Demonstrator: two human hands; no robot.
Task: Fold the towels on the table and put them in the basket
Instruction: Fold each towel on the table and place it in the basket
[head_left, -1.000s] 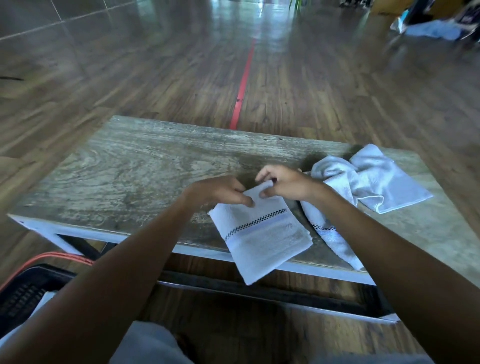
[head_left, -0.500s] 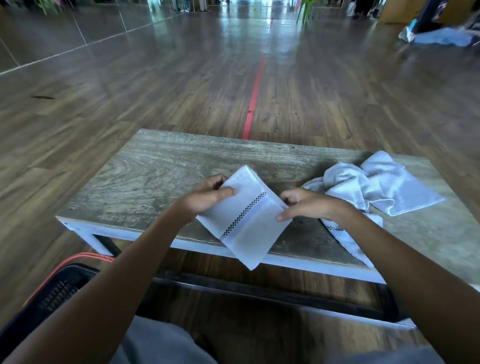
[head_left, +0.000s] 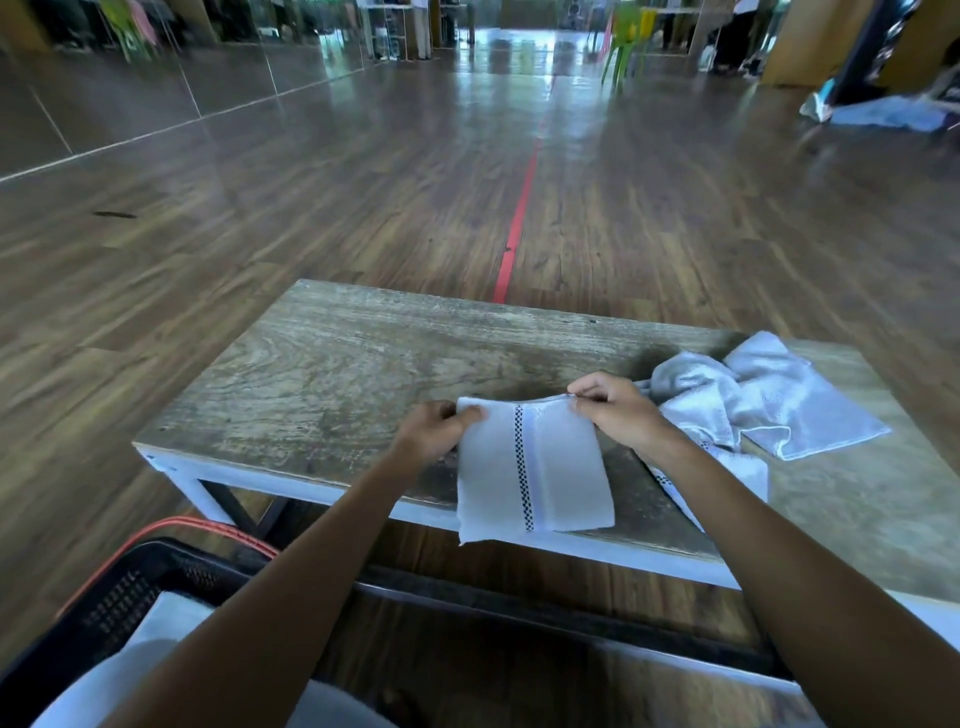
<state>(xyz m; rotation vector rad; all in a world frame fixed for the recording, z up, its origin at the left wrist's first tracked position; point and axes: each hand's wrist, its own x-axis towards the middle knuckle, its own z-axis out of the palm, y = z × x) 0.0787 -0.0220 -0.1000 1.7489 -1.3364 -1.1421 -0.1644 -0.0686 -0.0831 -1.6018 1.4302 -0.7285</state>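
A folded white towel (head_left: 535, 473) with a black checked stripe hangs upright over the near edge of the wooden table (head_left: 337, 379). My left hand (head_left: 436, 431) pinches its top left corner and my right hand (head_left: 618, 410) pinches its top right corner. A crumpled pile of white towels (head_left: 748, 405) lies on the table to the right, just past my right hand. The black basket (head_left: 130, 587) sits on the floor at the lower left, with a white towel (head_left: 166, 618) inside it.
An orange cable (head_left: 197, 525) curves around the basket's far side. The table's white frame and dark legs (head_left: 234, 509) stand between basket and tabletop. A red line (head_left: 519, 223) runs down the wooden floor beyond the table.
The towel has been turned from a slanted hold to hang straight, with its stripe vertical. Both hands have shifted to its top corners, and my view has tilted up.
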